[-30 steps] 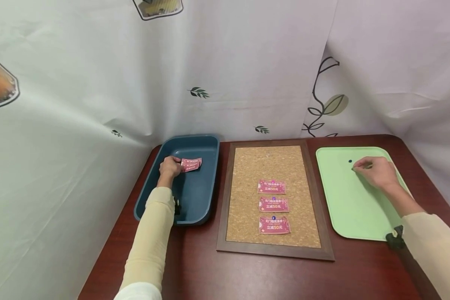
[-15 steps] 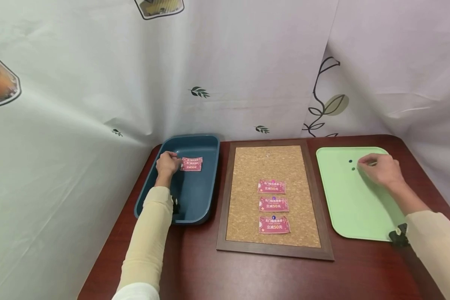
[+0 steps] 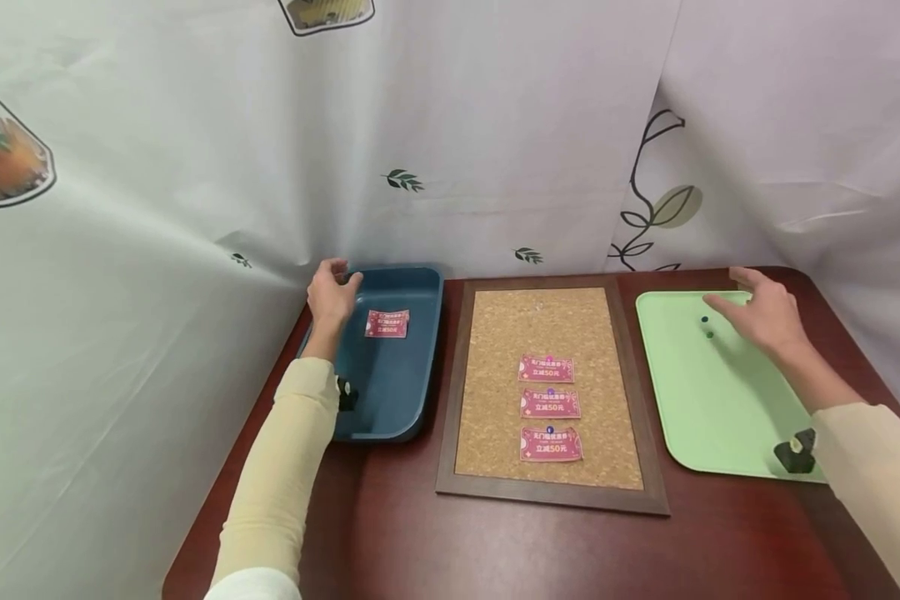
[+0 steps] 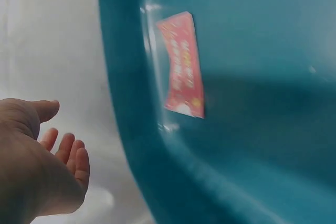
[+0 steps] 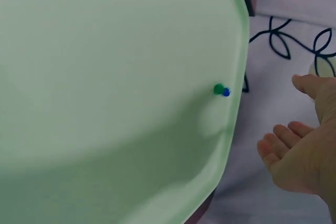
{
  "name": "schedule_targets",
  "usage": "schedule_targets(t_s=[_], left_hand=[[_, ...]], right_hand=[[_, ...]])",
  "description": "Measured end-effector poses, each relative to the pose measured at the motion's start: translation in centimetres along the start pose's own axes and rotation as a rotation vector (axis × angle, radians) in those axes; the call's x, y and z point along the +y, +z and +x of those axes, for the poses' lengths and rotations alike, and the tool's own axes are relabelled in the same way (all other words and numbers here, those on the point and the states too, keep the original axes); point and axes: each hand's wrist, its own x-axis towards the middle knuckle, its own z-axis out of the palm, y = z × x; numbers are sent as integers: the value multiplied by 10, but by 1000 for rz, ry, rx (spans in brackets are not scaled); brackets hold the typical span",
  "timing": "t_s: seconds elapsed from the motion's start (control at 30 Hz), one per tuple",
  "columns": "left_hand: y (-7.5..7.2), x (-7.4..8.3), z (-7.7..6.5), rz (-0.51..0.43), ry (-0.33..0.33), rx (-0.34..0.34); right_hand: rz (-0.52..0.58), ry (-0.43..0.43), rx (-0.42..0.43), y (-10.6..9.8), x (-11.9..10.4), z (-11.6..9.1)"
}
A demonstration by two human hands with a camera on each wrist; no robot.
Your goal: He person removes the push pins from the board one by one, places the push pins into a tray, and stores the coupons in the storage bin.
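My left hand is raised over the left rim of the blue tray, thumb and fingers spread apart and holding nothing. In that tray lie overlapping pink coupons, to the right of the hand; the left wrist view shows the coupon close to the tray wall. My right hand hovers above the far right of the green tray, fingers parted with nothing between them. A blue push pin and a green push pin are on the green tray, left of the right hand.
Between the trays lies a framed cork board with three pink coupons pinned in a column. A clear pin sits near the board's top. White printed curtain hangs behind the reddish-brown table.
Both hands have lifted and opened. My left hand has let go of the coupons and moved up and away; my right has drawn back from the green pin, which stays on the tray.
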Motion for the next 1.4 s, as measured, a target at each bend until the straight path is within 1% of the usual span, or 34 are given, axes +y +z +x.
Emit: schedule_targets(t_s=[0.07,0.17,0.37,0.57,0.77,0.93,1.03,1.27,1.4], left_hand=[[-1,10,-1,-15,28,-15],[0,23,-4,-29,60,-45],[7,41,-11,-22,116,-121],[15,59,-20,-43,134,-188],[22,78,-32,-56,166,-255],[26,93,-42,-51,200,-315],[29,101,-50,-42,212,-360],[38,116,-70,-34,240,-455],[46,122,-82,-20,270,-494]], right_hand=[[0,3,-3,0,-7,1],[-9,3,-31,2,-17,2],[-29,-39,-110,15,-37,3],[-29,-72,-166,28,-62,1],[-9,-131,-190,41,-81,-5],[3,-193,-189,54,-92,-11],[8,-211,-200,63,-96,-15],[16,-219,-266,81,-106,-21],[53,-241,-311,92,-110,-23]])
